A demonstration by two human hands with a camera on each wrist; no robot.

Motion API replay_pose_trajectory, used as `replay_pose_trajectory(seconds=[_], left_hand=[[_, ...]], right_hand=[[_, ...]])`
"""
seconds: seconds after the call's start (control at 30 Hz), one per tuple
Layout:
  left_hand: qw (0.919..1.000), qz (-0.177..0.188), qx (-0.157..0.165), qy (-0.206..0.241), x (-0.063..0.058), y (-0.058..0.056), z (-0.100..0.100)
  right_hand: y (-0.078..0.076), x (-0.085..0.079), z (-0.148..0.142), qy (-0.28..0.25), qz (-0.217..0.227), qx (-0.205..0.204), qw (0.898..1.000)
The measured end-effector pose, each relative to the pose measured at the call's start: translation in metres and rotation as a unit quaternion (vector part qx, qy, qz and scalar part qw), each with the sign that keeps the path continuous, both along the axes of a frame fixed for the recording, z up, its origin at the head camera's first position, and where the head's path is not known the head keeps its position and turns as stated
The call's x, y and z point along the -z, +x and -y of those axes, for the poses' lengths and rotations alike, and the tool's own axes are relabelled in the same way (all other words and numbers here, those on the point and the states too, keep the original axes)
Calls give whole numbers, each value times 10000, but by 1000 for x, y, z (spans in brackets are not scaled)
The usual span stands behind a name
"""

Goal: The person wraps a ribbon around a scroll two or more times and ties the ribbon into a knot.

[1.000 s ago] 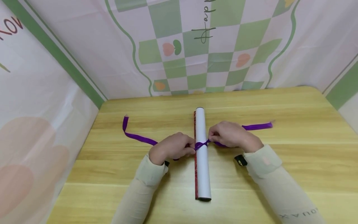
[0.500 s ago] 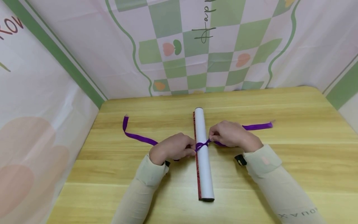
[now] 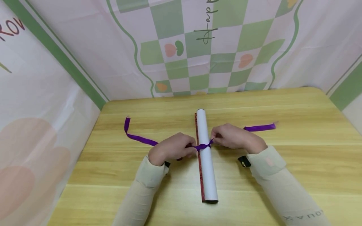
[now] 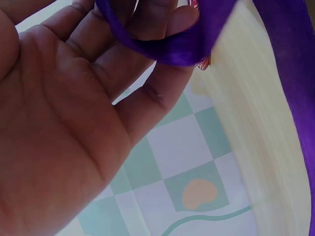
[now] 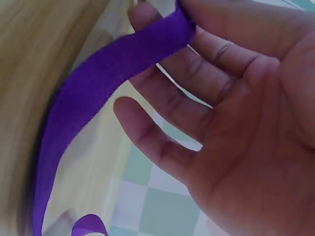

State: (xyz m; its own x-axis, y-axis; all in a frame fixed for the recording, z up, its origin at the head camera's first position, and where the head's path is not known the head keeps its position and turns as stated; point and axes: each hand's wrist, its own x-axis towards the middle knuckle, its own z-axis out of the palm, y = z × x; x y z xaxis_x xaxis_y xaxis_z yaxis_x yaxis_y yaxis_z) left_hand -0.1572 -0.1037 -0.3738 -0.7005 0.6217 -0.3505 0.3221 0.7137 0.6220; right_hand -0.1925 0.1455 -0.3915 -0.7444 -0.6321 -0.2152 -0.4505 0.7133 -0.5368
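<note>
A rolled white scroll (image 3: 207,175) with a red patterned edge strip (image 3: 201,175) and dark end caps lies lengthwise on the table. Round its middle runs a purple ribbon (image 3: 203,147), crossed or knotted on top; which of the two I cannot tell. On the left of the scroll, my left hand (image 3: 174,147) pinches one side of the ribbon. My right hand (image 3: 230,135) pinches the other side, just right of the scroll. In the right wrist view the ribbon (image 5: 93,81) hangs from thumb and fingers. A ribbon loop (image 4: 167,49) passes over the fingers in the left wrist view.
The wooden table (image 3: 113,185) has one ribbon tail (image 3: 139,139) lying out to the left and another ribbon tail (image 3: 260,127) to the right. A printed checkered cloth (image 3: 175,69) hangs along the table's back edge.
The ribbon's crossing on the scroll has drawn tighter, its small loop gone flat. My left hand has shifted slightly left. The scroll's near end has swung a little to the right.
</note>
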Motion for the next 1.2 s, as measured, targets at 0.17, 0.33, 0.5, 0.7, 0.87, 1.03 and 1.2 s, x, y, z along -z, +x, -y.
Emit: replay_pose_trajectory(seconds=[0.17, 0.33, 0.5, 0.7, 0.87, 1.03, 1.2], left_hand=[[9997, 227, -18, -133, -4, 0, 8], [9989, 371, -7, -275, -11, 0, 21], [9983, 546, 203, 97, -18, 2, 33], [9892, 865, 640, 996, -31, 6, 37], [9750, 886, 1055, 1744, -37, 8, 35], [9553, 664, 1372, 2532, -35, 7, 29], [9493, 348, 789, 3023, -30, 7, 17]], right_hand=[[0, -2, -1, -80, 285, 16, 9996], [-1, -5, -3, 54, 309, -49, 9995], [-2, -7, -5, 141, 377, -44, 9992], [-3, -6, -6, 193, 404, -10, 9990], [-3, -5, -6, 236, 402, 30, 9989], [-4, -5, -7, 287, 426, 36, 9987], [-4, -5, -7, 321, 483, 47, 9983]])
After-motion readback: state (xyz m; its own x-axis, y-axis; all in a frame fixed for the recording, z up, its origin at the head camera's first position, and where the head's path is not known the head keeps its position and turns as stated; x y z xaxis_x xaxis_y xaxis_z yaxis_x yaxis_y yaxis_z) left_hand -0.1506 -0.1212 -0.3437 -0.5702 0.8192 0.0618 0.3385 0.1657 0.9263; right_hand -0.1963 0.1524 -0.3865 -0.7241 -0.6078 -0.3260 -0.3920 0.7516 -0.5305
